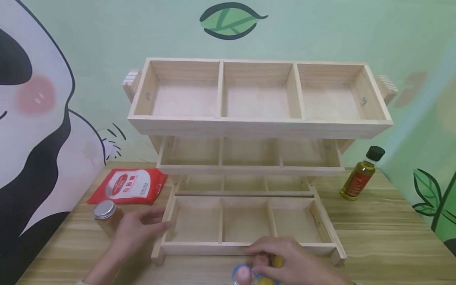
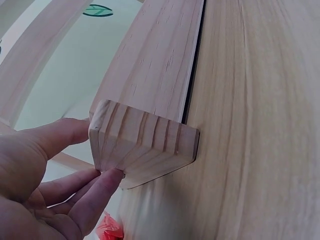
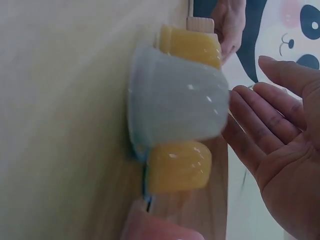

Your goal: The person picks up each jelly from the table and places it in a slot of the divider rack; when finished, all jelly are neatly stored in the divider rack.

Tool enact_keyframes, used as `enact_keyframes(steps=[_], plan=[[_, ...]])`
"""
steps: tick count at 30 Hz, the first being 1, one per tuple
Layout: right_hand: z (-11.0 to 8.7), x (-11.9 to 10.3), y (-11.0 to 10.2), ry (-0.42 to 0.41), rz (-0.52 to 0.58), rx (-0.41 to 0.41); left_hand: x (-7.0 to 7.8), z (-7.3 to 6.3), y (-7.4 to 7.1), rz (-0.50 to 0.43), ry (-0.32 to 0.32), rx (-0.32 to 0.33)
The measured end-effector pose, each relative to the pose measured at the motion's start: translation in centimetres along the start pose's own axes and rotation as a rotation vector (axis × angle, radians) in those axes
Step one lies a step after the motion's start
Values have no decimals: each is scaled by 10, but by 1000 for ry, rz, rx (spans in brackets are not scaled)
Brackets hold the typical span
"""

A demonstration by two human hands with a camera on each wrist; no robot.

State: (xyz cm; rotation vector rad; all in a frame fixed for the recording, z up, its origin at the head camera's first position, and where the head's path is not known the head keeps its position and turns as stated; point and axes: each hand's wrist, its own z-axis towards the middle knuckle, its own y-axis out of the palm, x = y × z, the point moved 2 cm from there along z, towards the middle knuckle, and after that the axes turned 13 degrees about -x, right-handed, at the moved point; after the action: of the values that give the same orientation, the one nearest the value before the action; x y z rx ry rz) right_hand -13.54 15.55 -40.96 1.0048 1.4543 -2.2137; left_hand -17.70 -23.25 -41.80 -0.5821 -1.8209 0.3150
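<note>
A pale wooden tiered rack (image 1: 253,248) with divided trays stands on the table. At the left end of its lowest tier, my left hand (image 1: 139,227) holds the side piece between thumb and fingers. The left wrist view has the thumb and fingertips on opposite sides of the rack's squared wooden end (image 2: 145,142). In front of the rack, my right hand (image 1: 290,261) is at a group of small jelly cups, some pink (image 1: 244,275), some yellow (image 1: 265,281). Its fingers (image 3: 255,117) look spread beside a whitish jelly cup (image 3: 177,100); contact is unclear.
A red and white packet (image 1: 128,185) lies left of the rack, behind a jar with a silver lid (image 1: 105,209) close to my left hand. To the right stands an oil bottle (image 1: 360,178) with a black cap. A painted wall (image 1: 89,35) rises behind.
</note>
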Motion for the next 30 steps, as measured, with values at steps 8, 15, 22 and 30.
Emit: enact_keyframes(steps=[8, 15, 22, 30], plan=[[2, -5, 9, 165, 2, -60, 0, 0, -1, -16, 8, -9], [4, -6, 11, 122, -72, -47, 2, 0, -1, 11, 7, 5], [4, -6, 11, 116, -88, -55, 3, -1, -1, 41, 3, 19], [6, -9, 15, 149, -25, -70, 4, -4, 0, 61, 30, 30]])
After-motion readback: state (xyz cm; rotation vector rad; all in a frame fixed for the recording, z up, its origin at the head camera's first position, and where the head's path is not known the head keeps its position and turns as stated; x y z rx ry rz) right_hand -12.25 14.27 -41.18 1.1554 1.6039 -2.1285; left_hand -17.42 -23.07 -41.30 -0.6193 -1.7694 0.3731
